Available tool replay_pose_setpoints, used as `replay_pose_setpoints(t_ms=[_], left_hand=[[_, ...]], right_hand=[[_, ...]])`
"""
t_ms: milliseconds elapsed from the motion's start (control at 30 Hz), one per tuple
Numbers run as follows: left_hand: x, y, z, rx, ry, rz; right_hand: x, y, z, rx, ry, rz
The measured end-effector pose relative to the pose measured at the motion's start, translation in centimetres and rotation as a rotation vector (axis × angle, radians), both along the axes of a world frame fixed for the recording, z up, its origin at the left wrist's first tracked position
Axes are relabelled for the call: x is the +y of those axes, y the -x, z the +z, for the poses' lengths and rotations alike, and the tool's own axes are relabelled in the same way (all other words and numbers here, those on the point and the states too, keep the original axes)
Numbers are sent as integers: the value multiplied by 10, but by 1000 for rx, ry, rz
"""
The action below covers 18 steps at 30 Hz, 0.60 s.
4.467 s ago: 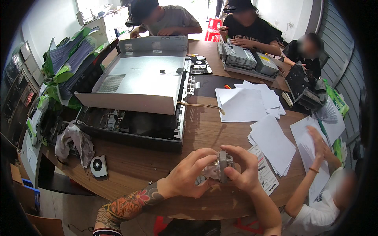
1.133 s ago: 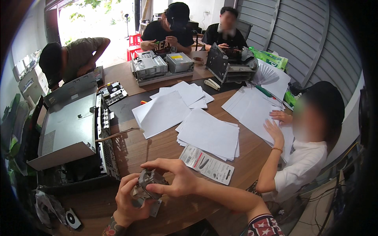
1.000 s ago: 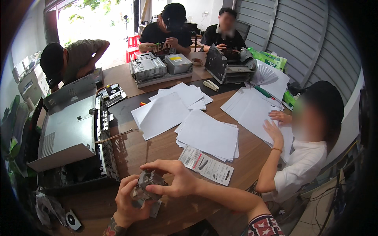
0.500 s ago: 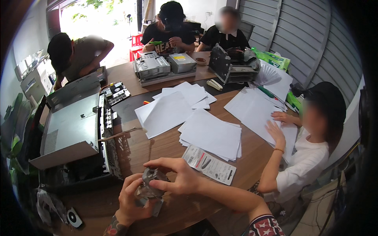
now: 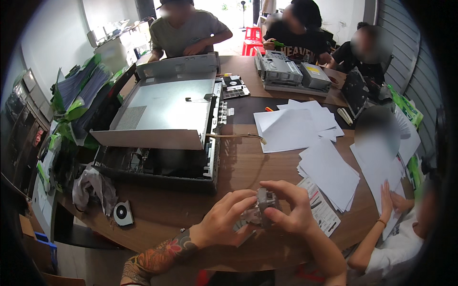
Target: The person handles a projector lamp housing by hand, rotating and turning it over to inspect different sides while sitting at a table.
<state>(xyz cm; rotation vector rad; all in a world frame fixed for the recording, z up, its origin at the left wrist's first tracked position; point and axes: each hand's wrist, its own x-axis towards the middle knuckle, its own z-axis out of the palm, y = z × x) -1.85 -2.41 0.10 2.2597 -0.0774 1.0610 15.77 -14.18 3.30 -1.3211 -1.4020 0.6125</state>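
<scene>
Both my hands hold a small grey metal part [image 5: 262, 209] over the near edge of the wooden table. It has a rounded, notched body; its exact kind is not clear. My left hand [image 5: 224, 217] wraps its fingers round the left and lower side. My right hand [image 5: 292, 209] grips it from the right, thumb in front and fingers over the top, hiding much of it. Just right of my right hand lies a printed cardboard package [image 5: 318, 206]. Beyond my left hand stands an opened computer case [image 5: 160, 167] with its metal cover panel [image 5: 167, 107] tilted up.
White paper stacks [image 5: 329, 171] lie at the right, where a co-worker's hands [image 5: 389, 205] rest on more sheets. Metal drive units [image 5: 281, 71] stand at the back before other seated people. A small fan-like disc part [image 5: 123, 213] and a crumpled plastic bag [image 5: 93, 188] lie at the left.
My view has turned left, so the table's things appear further right. Both hands keep hold of the metal part, and the right fingers have shifted on it.
</scene>
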Motion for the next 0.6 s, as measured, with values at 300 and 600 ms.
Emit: replay_pose_setpoints(t_ms=[300,600], left_hand=[[-1,-1,1,-31,1,-1],[-2,-3,1,-44,-5,10]], right_hand=[[0,2,-5,75,24,-16],[1,0,-10,142,-37,-43]])
